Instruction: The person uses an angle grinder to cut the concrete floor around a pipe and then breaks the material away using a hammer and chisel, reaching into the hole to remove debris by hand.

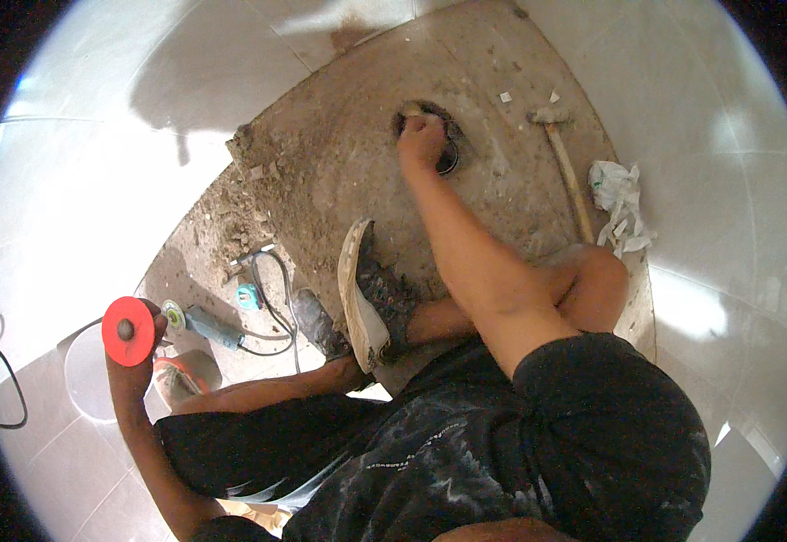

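Observation:
My right hand [422, 143] reaches into a round dark hole [450, 155] in the rough, dirt-covered floor. Its fingers are closed at the hole's far left edge, by a small tan piece I cannot make out. Out to the left, my left hand [131, 373] grips a flat red disc [139, 348] with a dark round knob at its middle. The disc faces up and hides most of the fingers. Beside it on the floor lies a blue angle grinder [213, 329].
A wooden-handled hammer [567, 172] and a crumpled white plastic bag [617, 199] lie at right. A teal tape measure [248, 296], black cable [271, 339] and rubble [235, 212] are at left, near a pale bucket [86, 379]. Tiled walls [709, 135] close in the space.

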{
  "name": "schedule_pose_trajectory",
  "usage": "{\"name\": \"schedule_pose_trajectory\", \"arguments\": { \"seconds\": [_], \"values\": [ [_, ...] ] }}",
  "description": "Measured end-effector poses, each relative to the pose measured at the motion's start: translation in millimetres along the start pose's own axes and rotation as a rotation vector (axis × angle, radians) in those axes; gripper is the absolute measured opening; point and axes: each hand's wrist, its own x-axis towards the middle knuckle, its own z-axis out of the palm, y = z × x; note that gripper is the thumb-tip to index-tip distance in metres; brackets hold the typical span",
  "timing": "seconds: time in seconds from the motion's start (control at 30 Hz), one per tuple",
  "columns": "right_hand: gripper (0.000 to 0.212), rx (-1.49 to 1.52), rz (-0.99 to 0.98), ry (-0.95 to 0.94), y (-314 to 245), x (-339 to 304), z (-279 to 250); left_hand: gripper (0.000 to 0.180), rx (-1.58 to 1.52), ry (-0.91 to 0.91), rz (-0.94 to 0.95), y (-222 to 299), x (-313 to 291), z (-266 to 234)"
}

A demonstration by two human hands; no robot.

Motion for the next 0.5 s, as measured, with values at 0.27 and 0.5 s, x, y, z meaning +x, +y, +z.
{"name": "schedule_pose_trajectory", "arguments": {
  "seconds": [0.27,0.5],
  "values": [
    [0.038,-0.116,-0.423,-0.119,41.2,27.3,24.2,0.016,0.028,-0.028,0.008,-1.9,-6.8,-3.5],
    [0.052,-0.020,-0.213,-0.442,42.8,20.0,5.8,0.016,0.027,-0.017,0.001,-17.0,-11.9,-10.3]
  ]
}}
